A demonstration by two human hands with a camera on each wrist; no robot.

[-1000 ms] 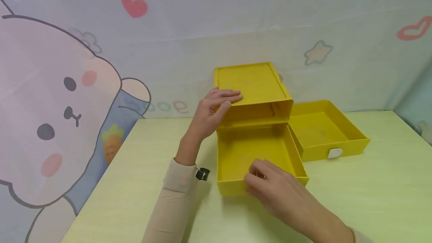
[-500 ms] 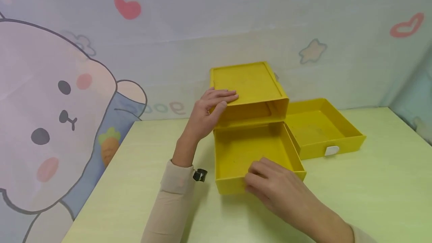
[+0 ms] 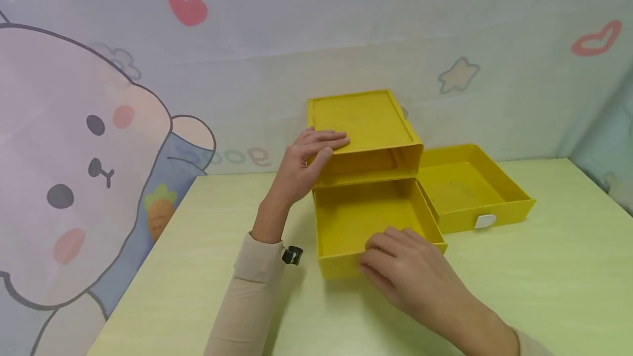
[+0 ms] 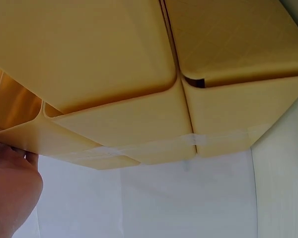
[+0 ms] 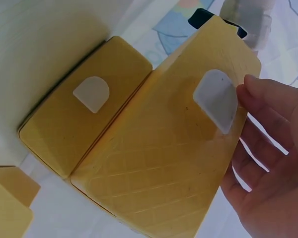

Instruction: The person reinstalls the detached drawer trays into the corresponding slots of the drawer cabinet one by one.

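Note:
A yellow drawer cabinet (image 3: 363,120) stands against the back cloth, its upper opening bare of a drawer. My left hand (image 3: 309,161) rests on the cabinet's top at the left front corner, fingers straight. Below that opening a yellow drawer (image 3: 356,218) is pulled far out, with nothing seen inside. My right hand (image 3: 412,271) holds this drawer's front wall, fingers over the top edge. In the right wrist view, the thumb (image 5: 263,89) lies by the white handle (image 5: 216,101). A lower drawer (image 5: 87,106) with another white tab sits closed beneath.
A second yellow drawer (image 3: 479,191) with a white handle lies on the table right of the cabinet, close to the pulled-out one. The pale green table (image 3: 539,284) extends to both sides. A cartoon-printed cloth (image 3: 267,32) hangs behind.
Over the last half second the pulled-out drawer has slid slightly back towards the cabinet, with my right hand on its front. My left hand has stayed on the cabinet top.

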